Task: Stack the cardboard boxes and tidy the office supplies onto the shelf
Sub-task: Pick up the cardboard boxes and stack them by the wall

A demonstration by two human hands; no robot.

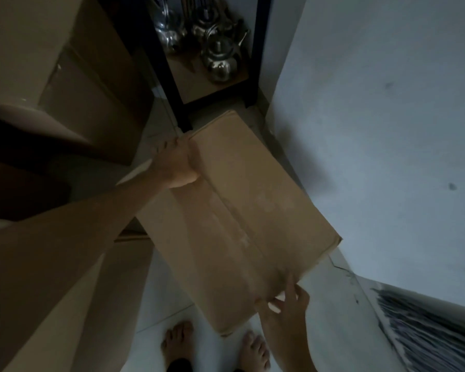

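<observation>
A large sealed cardboard box [239, 216] fills the middle of the head view, tilted, its taped seam running lengthways. My left hand [176, 163] grips its far left edge, thumb on top and fingers curled under. At the near right edge my right hand [285, 299] holds the box, fingers pressed against its side and top. More cardboard boxes [73, 68] are stacked high at the left.
A black-framed shelf [176, 100] at the top holds several shiny metal teapots [220, 57]. A pale wall [387, 130] runs down the right side. My bare feet [176, 342] stand on the white tiled floor below the box. Dark bristly stuff [427, 331] lies at bottom right.
</observation>
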